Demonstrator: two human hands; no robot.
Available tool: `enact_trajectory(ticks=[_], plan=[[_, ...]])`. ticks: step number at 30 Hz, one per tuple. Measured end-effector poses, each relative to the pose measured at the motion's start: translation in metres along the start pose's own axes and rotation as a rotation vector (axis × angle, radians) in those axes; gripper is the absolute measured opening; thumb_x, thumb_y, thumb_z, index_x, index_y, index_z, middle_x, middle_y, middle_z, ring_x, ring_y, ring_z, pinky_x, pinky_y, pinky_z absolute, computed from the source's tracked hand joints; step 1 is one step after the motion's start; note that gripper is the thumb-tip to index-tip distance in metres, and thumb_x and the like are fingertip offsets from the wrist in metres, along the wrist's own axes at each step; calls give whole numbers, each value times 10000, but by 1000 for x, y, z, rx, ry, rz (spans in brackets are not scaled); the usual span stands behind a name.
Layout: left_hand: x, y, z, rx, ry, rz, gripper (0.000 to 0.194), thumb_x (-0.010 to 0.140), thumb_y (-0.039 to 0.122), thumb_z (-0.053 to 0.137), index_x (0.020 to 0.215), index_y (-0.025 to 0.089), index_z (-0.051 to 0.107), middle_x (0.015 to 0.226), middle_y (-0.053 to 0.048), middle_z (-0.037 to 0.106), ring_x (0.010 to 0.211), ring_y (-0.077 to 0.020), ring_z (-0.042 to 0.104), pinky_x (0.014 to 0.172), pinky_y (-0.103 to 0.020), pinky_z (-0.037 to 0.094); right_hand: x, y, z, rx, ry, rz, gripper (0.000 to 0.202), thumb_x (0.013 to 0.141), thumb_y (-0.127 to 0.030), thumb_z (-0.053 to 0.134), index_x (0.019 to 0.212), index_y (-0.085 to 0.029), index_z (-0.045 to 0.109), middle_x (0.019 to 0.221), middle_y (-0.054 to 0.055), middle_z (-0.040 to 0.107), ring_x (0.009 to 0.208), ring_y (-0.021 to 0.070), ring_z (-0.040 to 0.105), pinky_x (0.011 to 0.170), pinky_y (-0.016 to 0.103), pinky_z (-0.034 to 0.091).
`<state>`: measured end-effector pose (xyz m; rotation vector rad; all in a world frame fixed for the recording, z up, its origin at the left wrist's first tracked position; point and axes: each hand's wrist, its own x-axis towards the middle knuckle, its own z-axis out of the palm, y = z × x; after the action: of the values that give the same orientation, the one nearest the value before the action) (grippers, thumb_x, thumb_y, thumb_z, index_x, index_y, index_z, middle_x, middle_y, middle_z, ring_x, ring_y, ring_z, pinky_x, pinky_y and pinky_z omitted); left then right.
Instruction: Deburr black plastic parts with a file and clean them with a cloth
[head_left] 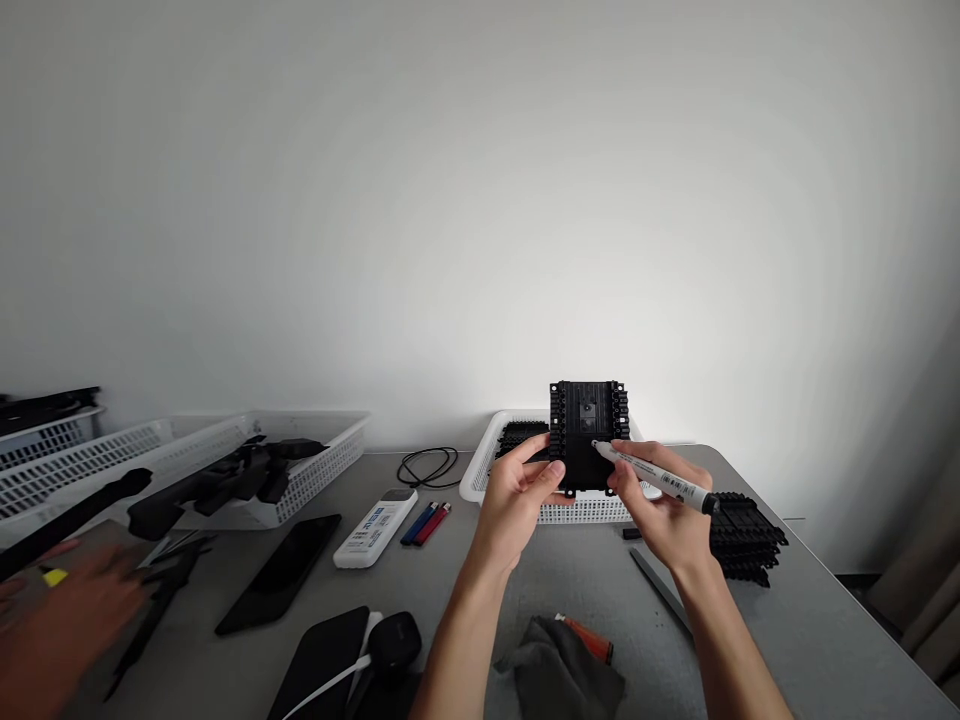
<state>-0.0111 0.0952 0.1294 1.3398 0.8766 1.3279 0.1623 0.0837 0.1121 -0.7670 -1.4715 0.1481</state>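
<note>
Remotely, I am watching the left hand (517, 495) clamping its fingers on a flat black ribbed plastic panel (581, 455), probably light, stiff and best held by its edges, before a white perforated plastic basket (581, 513), while the right hand (669, 508) is pinching a white black-ended marker (660, 478).

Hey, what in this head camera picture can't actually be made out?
All in the head view:
Far face of the black plastic part: turned away from the camera.
Middle of the white basket: hidden behind that part and the left hand.
Lettering on the white marker: too small to read.
Left end of the stack of black parts: covered by the right hand.
Co-worker's hand: blurred.
Gray cloth: cut off by the bottom edge.
</note>
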Motion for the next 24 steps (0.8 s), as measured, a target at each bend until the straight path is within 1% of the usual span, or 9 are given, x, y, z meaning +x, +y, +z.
enact_trajectory(ticks=[3,8,13,16,19,21,24], plan=[[0,1,0,-9,0,-9,764,708,431,769,1339,63,542,831,-87,722,767,-239,678,697,-380,608,1,-1,0,-50,-7,-21,116,869,-254,627,914,-204,722,737,38,730,606,170,689,515,269,560],[0,0,1,-16,18,-19,823,693,434,783,1369,51,514,823,-83,717,755,-234,672,699,-398,617,2,-2,-1,-110,-27,-47,122,878,-242,612,937,-210,714,781,42,737,633,168,695,523,266,549],[-1,-2,2,-18,25,-34,873,669,433,808,1400,68,497,658,-18,652,672,-197,626,663,-382,612,2,-2,-2,-106,-51,-30,134,878,-255,608,943,-206,715,760,36,728,624,166,692,481,251,537],[-1,-3,2,-23,12,-36,871,662,434,814,1395,78,508,620,-1,626,646,-185,616,654,-368,607,2,-2,-3,-104,-47,-27,133,875,-259,612,933,-204,718,755,33,724,613,164,693,469,246,534],[-1,-3,1,-21,31,-36,869,659,433,814,1387,70,510,583,22,589,619,-173,603,635,-359,607,1,-3,-3,-97,-44,-38,133,877,-248,612,944,-209,720,784,34,728,615,162,697,482,250,545],[-1,-3,1,-14,38,-38,846,662,428,812,1368,62,525,593,19,592,625,-176,608,621,-354,607,0,-3,-2,-71,-33,-77,153,880,-227,611,990,-215,717,833,43,733,655,167,711,520,260,566],[-2,-3,1,22,25,-73,807,683,412,798,1364,72,529,683,-16,650,634,-183,628,616,-353,609,0,0,-1,-4,21,-141,190,879,-199,618,1044,-226,710,915,60,738,743,186,730,582,286,592]])
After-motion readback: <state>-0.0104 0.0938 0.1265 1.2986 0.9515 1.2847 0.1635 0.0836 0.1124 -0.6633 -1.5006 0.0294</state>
